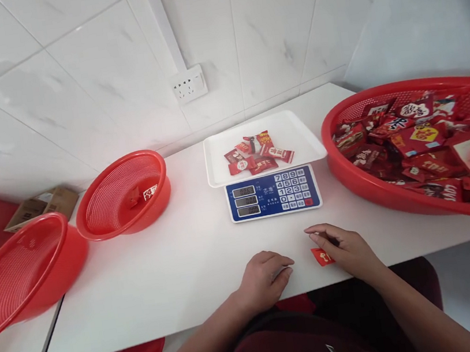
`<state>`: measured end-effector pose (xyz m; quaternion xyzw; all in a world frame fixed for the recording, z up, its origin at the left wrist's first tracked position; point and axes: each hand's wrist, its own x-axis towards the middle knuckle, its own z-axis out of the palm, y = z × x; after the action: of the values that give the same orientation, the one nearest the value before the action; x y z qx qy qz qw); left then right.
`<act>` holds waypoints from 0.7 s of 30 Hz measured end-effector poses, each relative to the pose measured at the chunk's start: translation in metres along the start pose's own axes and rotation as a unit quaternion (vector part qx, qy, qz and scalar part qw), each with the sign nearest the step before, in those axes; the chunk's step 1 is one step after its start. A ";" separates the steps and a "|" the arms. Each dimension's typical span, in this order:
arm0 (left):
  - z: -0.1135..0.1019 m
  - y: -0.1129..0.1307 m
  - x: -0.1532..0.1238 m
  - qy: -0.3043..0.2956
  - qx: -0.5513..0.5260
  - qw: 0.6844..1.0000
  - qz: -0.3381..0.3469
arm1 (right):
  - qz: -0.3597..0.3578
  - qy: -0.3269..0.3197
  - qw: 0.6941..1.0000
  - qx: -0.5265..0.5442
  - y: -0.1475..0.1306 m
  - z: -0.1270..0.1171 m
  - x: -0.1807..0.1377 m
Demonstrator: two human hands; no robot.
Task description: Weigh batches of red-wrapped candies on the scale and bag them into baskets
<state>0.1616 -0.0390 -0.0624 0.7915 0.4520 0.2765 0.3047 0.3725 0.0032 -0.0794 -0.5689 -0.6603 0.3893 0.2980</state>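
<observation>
My left hand [265,279] rests on the white table [178,271] near its front edge, fingers curled loosely under, nothing visible in it. My right hand [344,248] lies just to the right, its fingers closed on a small red candy packet [321,256] that touches the table. Behind both hands stands a blue electronic scale [272,193] with a white tray [299,132] on top, holding several red candy packets [258,155].
A large red basket [362,181] full of red wrapped sweets fills the right side. A smaller red basket [126,194] with one or two packets sits at the left, and another red basket [21,270] lies further left. A wall socket [187,83] is on the tiled wall.
</observation>
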 end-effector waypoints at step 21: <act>-0.147 -0.024 0.224 0.041 0.216 0.968 -0.120 | -0.030 0.040 0.996 0.075 0.001 0.005 0.003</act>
<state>0.1417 0.2030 0.0531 0.7667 0.6045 0.1658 0.1386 0.3680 0.0049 -0.0829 -0.5402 -0.6336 0.4058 0.3769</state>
